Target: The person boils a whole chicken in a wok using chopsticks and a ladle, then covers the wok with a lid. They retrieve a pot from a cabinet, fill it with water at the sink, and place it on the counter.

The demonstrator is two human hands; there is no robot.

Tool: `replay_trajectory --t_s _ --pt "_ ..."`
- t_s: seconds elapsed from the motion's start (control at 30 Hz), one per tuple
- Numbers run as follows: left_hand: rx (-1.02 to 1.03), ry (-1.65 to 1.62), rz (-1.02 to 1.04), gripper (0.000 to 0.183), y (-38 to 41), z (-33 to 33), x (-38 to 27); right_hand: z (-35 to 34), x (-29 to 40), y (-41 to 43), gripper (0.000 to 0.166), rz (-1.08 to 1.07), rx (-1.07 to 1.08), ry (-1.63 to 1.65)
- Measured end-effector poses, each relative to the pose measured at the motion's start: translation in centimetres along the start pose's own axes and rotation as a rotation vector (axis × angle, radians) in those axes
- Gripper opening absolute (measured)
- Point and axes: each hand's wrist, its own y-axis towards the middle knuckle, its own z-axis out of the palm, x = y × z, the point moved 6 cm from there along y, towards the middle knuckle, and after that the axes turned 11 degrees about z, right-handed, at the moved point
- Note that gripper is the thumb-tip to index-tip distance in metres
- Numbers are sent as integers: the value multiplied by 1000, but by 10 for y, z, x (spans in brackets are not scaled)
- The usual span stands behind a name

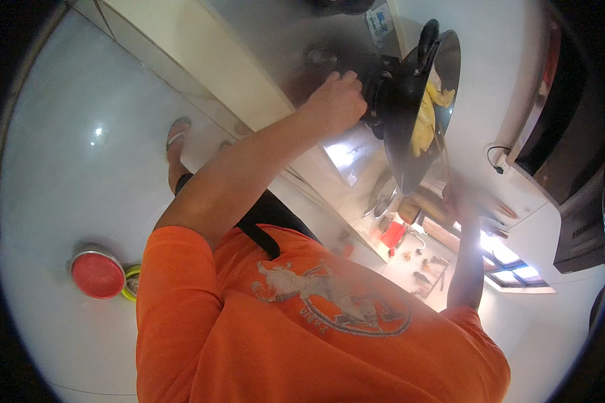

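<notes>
A black wok (408,116) sits on a burner of a dark cooktop (282,35). Inside it lies yellow-skinned meat (424,126) that looks like chicken. My left hand (337,103) is at the front of that burner, just short of the wok, its fingers curled downward. Whatever those fingers touch is hidden behind the hand. On the wok's other side is my right hand (456,199), blurred by motion. It grips the thin handle of a cooking utensil (441,143) that reaches into the wok; the utensil's working end is unclear.
A black range hood (582,229) juts out at right, near a wall socket with a plug (501,162). Beyond the wok are a shiny lid (384,203), a red container (393,234) and a faucet (422,244). A red basin (98,275) stands on the floor.
</notes>
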Motion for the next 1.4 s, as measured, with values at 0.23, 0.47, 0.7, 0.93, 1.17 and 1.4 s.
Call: replay_trajectory --t_s 0.23,0.47,0.7,0.93,1.17,1.4 --pt "12 -45 -16 19 -1 -1 -3 -4 0 5 30 -14 44 -29" --pt "56 -52 -19 18 -1 2 -5 -2 7 9 31 -10 91 -68" --pt "14 -56 3 18 -5 4 -4 -1 10 9 33 -9 89 -104" --pt "-20 -64 9 17 -4 4 -4 -8 9 12 33 -33 89 -149" --pt "-55 -3 7 18 -3 -1 -4 -8 10 14 32 -33 81 -127" --pt "0 49 -3 17 -1 -4 -6 -7 14 18 29 -62 139 -172"
